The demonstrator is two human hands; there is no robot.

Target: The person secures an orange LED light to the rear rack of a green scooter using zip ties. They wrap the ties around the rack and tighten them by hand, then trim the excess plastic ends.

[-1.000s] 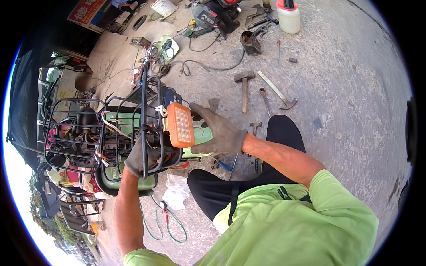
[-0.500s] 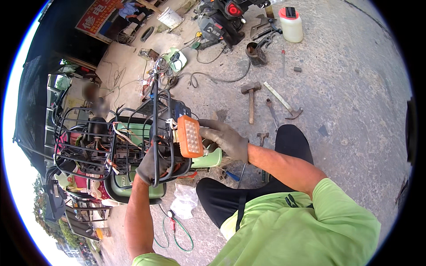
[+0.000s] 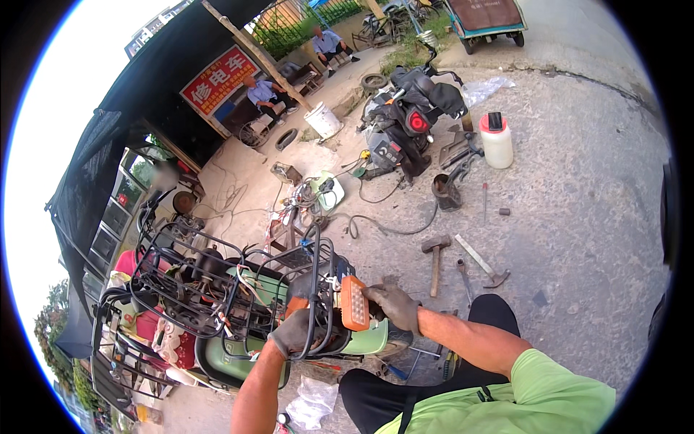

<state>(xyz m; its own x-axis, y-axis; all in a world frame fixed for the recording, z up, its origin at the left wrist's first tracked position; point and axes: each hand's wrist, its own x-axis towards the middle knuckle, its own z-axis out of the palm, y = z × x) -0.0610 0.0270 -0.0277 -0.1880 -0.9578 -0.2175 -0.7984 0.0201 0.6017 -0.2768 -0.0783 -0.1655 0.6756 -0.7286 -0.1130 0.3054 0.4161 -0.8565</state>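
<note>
In a dark work glove, my right hand (image 3: pixel 396 305) pinches the edge of a rectangular orange lamp (image 3: pixel 355 302) with rows of clear round elements. The lamp stands upright at the end of a black metal rack (image 3: pixel 312 289) on a light green electric scooter (image 3: pixel 237 362). My gloved left hand (image 3: pixel 290 334) reaches in among the rack's tubes, left of the lamp. Bars cross in front of it and its fingers are mostly hidden. Loose wires (image 3: pixel 249 278) hang around the wire basket (image 3: pixel 184 267).
On the concrete to the right lie a mallet (image 3: pixel 435 264), a claw hammer (image 3: pixel 483 262) and a wrench (image 3: pixel 465 281). Farther off stand a white jar with a red lid (image 3: pixel 497 145), a dark scooter (image 3: pixel 412 119) and a white bucket (image 3: pixel 323 121). Two people sit at the back.
The view has tilted up, so the scooter and tools sit lower and more background shows. My right hand stays on the orange lamp; my left hand stays among the rack tubes.
</note>
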